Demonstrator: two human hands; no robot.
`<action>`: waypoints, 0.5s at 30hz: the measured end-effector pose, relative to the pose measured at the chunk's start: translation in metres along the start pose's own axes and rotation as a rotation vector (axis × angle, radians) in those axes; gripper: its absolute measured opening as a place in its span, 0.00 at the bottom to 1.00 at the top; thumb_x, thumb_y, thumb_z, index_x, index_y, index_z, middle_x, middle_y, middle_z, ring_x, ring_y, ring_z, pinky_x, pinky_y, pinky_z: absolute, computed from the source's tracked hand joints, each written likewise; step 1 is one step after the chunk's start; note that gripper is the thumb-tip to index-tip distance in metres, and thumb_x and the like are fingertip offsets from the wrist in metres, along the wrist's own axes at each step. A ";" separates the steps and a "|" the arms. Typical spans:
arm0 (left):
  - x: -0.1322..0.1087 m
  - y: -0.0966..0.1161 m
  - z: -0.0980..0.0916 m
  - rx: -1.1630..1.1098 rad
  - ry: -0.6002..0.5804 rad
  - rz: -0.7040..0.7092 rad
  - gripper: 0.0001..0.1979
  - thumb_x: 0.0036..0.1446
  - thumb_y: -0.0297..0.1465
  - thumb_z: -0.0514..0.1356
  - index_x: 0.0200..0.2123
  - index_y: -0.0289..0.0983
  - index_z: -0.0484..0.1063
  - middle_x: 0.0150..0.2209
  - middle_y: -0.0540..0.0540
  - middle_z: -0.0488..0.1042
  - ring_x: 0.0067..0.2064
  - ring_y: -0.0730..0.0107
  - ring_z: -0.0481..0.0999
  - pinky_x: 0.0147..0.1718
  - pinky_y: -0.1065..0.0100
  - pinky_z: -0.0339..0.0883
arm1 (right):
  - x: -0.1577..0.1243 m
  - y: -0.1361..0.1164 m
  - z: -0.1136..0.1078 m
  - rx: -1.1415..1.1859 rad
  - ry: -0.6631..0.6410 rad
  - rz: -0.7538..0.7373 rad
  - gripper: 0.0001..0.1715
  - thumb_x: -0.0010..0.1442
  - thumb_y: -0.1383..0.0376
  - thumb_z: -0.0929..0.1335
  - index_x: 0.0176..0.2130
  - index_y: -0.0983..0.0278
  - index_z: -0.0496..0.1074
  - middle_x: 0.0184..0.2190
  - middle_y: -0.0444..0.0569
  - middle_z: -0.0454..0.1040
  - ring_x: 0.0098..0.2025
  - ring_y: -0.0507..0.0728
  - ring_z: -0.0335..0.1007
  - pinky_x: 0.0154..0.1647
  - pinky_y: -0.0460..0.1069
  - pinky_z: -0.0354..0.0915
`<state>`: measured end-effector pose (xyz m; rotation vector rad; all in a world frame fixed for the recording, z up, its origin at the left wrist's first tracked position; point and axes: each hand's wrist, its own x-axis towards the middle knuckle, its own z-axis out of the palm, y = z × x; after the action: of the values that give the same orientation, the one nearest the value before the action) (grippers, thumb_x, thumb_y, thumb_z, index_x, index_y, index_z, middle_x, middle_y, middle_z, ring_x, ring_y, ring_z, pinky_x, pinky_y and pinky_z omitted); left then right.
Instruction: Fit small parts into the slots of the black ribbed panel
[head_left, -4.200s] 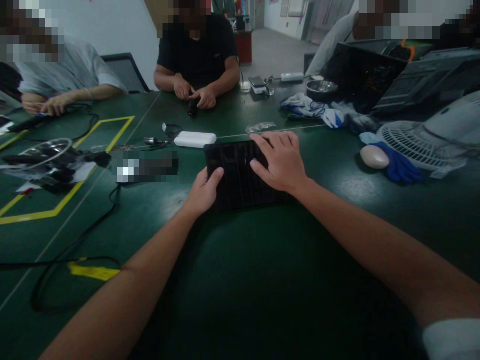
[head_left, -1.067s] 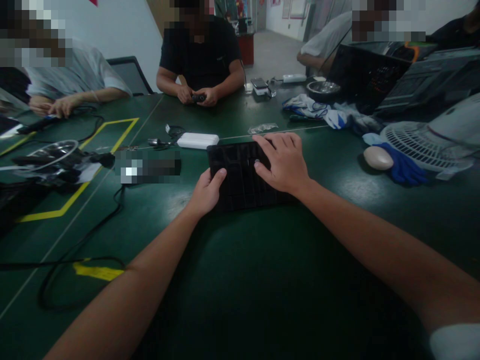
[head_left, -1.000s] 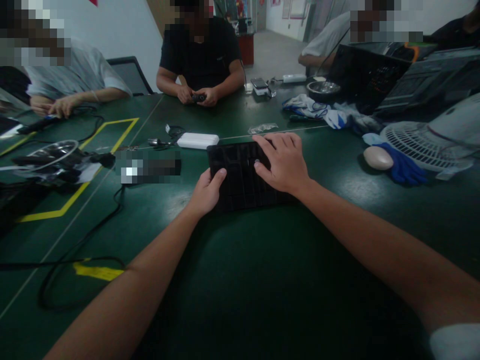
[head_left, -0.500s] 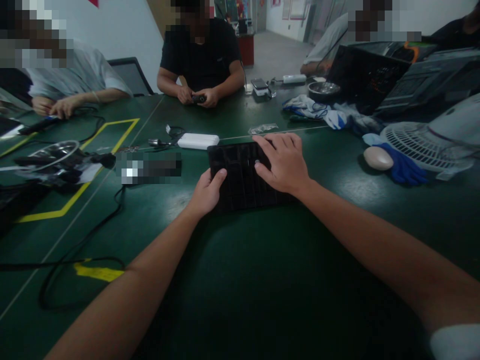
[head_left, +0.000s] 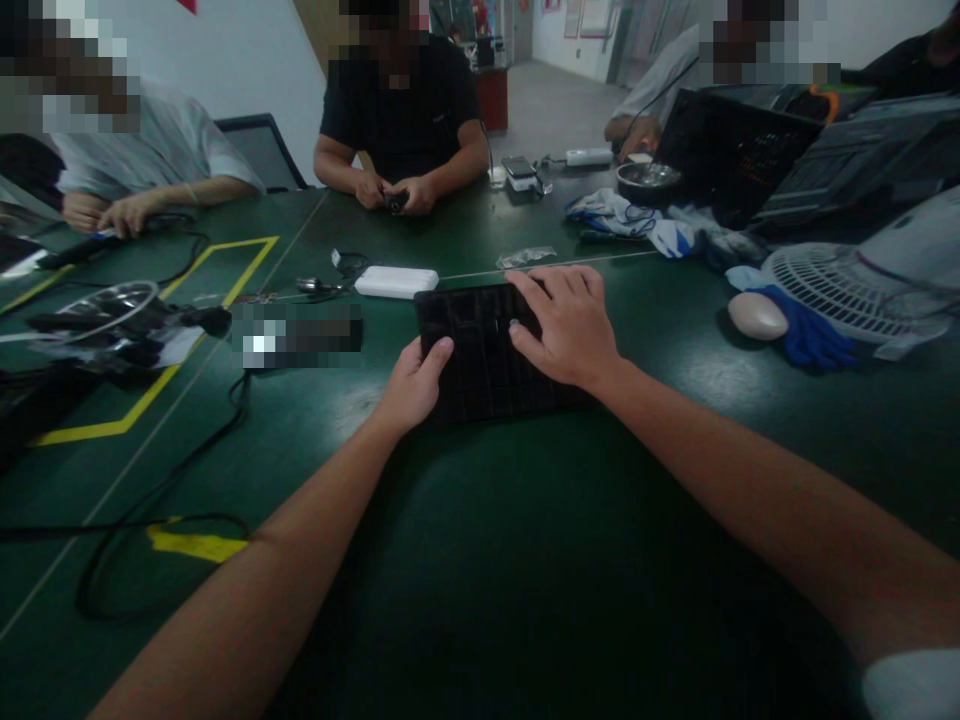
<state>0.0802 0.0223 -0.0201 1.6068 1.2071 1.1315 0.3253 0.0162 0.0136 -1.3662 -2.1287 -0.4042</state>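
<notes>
A black rectangular tray (head_left: 480,385) with thin raised dividers lies in front of me on the green table. At its left edge my left hand (head_left: 416,385) is closed, thumb on top and the other fingers hidden by the hand and tray. My right hand (head_left: 570,325) rests over the tray's far right part, its index finger and thumb apart. The other right fingers bend over the far edge, and their tips are hidden. By the right thumb tip is a small pale spot that I cannot make out.
Beyond the tray are a white power bank (head_left: 396,283) and a clear plastic bag (head_left: 525,258). A white fan (head_left: 832,295), blue glove (head_left: 817,335) and pale oval object (head_left: 757,316) sit right. Black cables (head_left: 187,460) run along the left. Several people sit around the table (head_left: 525,560).
My hands and the tray stay in place. Across the table, one person turns the small dark object held in their hands, and another person's hand at the far right shifts slightly.
</notes>
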 end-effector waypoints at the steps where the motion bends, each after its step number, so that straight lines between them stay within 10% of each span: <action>1: 0.000 0.000 0.000 -0.002 -0.002 0.002 0.26 0.59 0.54 0.61 0.42 0.35 0.76 0.42 0.41 0.80 0.48 0.49 0.78 0.53 0.50 0.70 | 0.000 0.000 0.000 0.001 -0.001 0.001 0.34 0.67 0.53 0.60 0.67 0.62 0.63 0.58 0.56 0.71 0.60 0.67 0.61 0.65 0.64 0.50; 15: 0.001 0.000 0.000 -0.007 -0.007 0.008 0.26 0.60 0.54 0.61 0.42 0.35 0.76 0.42 0.41 0.80 0.46 0.51 0.79 0.53 0.51 0.70 | 0.000 0.000 0.000 0.017 0.001 -0.005 0.34 0.67 0.52 0.60 0.67 0.62 0.63 0.59 0.56 0.71 0.60 0.68 0.61 0.64 0.64 0.49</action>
<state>0.0806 0.0231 -0.0200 1.6102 1.1918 1.1327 0.3256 0.0163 0.0137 -1.3516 -2.1300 -0.3880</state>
